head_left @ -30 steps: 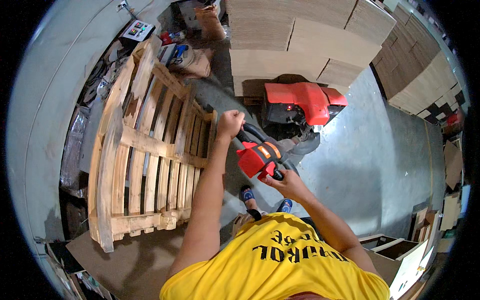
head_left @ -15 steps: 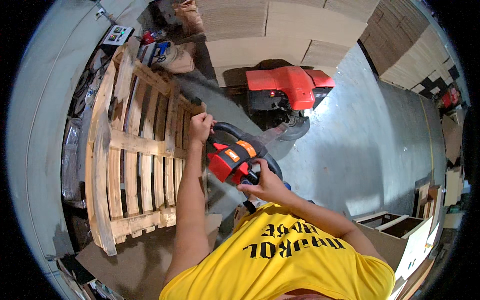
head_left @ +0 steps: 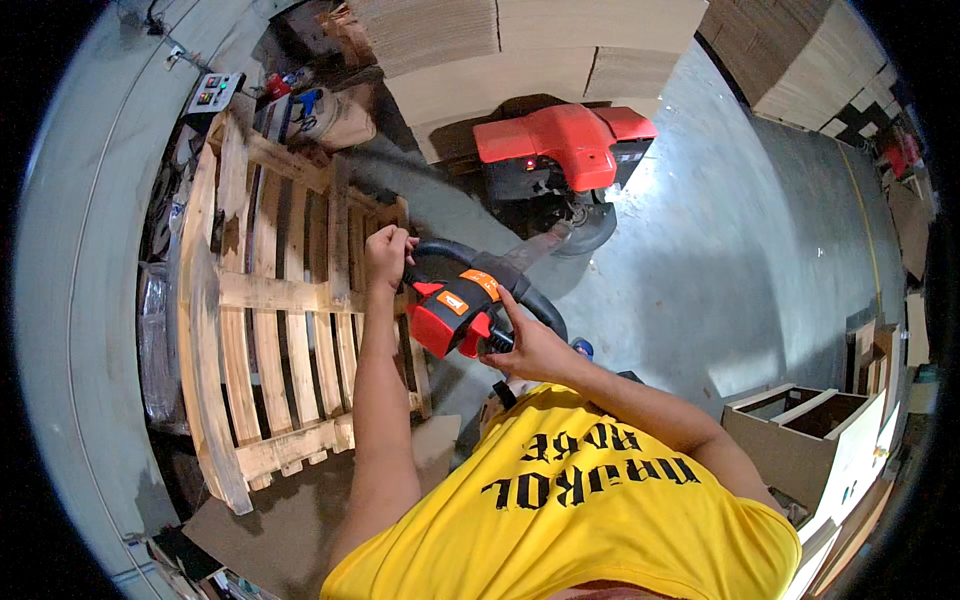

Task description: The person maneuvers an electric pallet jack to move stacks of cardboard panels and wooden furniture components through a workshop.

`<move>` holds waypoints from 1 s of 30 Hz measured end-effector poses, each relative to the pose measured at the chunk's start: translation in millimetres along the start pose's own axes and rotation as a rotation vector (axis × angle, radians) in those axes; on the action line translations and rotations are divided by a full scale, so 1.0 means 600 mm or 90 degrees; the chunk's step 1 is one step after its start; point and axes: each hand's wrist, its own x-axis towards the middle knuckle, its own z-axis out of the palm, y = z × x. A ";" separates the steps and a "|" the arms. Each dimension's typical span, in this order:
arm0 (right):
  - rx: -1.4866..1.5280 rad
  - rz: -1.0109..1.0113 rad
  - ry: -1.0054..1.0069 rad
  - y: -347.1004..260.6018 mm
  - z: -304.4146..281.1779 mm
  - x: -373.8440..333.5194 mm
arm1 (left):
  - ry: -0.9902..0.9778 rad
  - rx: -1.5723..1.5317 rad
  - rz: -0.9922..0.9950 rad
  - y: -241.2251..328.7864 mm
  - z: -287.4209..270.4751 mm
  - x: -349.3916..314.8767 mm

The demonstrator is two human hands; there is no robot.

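In front of me stands a red and black electric pallet jack (head_left: 575, 145), a small red light showing on its body. Its tiller handle (head_left: 440, 325) points toward me, a black loop with red levers and orange panels. My left hand (head_left: 388, 256) is closed around the handle's left grip. On the right grip is my right hand (head_left: 535, 348), thumb at the near side and index finger stretched up beside the upper orange button panel (head_left: 480, 285). Whether that finger presses anything, I cannot tell.
A wooden pallet (head_left: 290, 300) leans close along my left. Stacked cardboard sheets (head_left: 500, 70) rise behind the jack, with another stack (head_left: 810, 60) at the far right. An open-topped box-like frame (head_left: 790, 440) is near my right side. Flat cardboard (head_left: 270, 535) lies at lower left.
My right index finger has moved from the grip up toward the button panel. The left hand keeps its hold. The view has shifted slightly, with the jack appearing higher and farther left.
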 end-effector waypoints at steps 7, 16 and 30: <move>0.013 -0.009 -0.003 0.015 -0.001 -0.001 | 0.012 0.023 -0.020 0.002 0.000 -0.009; -0.015 -0.094 0.032 0.045 0.003 -0.013 | 0.025 0.008 -0.018 0.004 0.006 -0.032; -0.017 -0.101 -0.003 0.050 -0.035 -0.050 | 0.081 0.044 0.016 0.014 0.039 -0.067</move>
